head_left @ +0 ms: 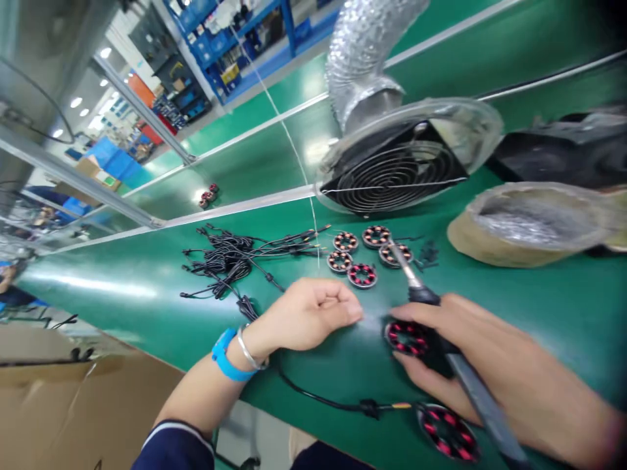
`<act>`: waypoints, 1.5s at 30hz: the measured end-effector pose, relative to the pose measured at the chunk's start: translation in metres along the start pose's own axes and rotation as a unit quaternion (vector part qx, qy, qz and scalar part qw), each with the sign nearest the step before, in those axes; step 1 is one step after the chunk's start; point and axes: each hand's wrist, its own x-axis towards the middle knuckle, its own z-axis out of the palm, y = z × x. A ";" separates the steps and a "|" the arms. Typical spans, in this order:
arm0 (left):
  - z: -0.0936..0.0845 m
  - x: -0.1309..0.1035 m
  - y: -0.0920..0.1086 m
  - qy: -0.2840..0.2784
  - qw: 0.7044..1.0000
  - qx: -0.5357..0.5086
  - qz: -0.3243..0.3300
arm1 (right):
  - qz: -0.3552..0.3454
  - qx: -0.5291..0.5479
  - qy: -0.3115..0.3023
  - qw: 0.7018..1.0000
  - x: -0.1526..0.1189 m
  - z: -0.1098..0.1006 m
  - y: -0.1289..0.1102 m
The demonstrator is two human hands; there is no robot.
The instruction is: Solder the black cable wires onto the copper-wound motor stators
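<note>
My left hand (313, 313), with a blue band and a metal bangle at the wrist, hovers over the green table, fingers curled together; whatever lies between them is too small to tell. My right hand (480, 359) holds a soldering iron (416, 281) whose metal tip points up and left. Between that hand's thumb and fingers is a round coil part with red windings (406, 337). Another red coil part (448, 431) lies below, near the coloured end of a black cable (323, 399). Several coil parts (362, 275) sit further back.
A bundle of black cables (225, 254) lies at the back left. Behind the coil parts stands a fan with a silver duct (392, 176). To the right are a foil-lined container (529, 222) and small black pieces (428, 254).
</note>
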 end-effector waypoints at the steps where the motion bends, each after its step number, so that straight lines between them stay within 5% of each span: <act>1: -0.012 -0.007 0.005 -0.003 0.998 0.061 0.017 | -0.002 -0.004 0.006 1.000 0.000 0.001 0.002; 4: -0.050 -0.026 0.009 0.013 0.954 0.297 0.040 | -0.012 -0.012 0.017 1.000 0.000 0.003 0.004; 6: -0.071 -0.031 0.000 0.102 0.926 0.361 0.041 | -0.017 -0.014 0.019 1.000 0.001 0.003 0.004; 12: -0.123 -0.018 -0.031 0.363 0.898 0.212 0.129 | -0.024 -0.015 0.026 0.999 0.003 0.002 0.002; 17: -0.175 -0.029 -0.012 0.557 0.790 0.062 0.247 | -0.030 -0.017 0.032 0.999 0.003 0.000 0.001; 20: -0.172 -0.055 0.007 0.591 0.745 0.013 0.309 | -0.033 -0.030 0.031 0.998 0.003 -0.003 0.004; 23: -0.126 -0.072 0.020 0.562 0.757 0.052 0.329 | -0.031 -0.050 0.028 0.998 0.004 -0.008 0.006; 27: -0.043 -0.058 0.018 0.311 0.909 0.229 0.155 | -0.026 -0.054 0.019 0.998 0.007 -0.020 -0.001; 31: 0.006 -0.029 0.001 0.194 0.913 0.338 0.116 | 0.042 0.052 0.087 0.994 0.011 -0.024 -0.017; 37: 0.022 -0.017 -0.014 0.144 0.899 0.395 0.127 | 0.083 0.162 0.135 0.974 0.016 -0.016 -0.026; 45: 0.019 -0.009 0.009 0.034 0.927 0.302 0.218 | 0.039 0.141 0.149 0.978 0.017 -0.014 -0.031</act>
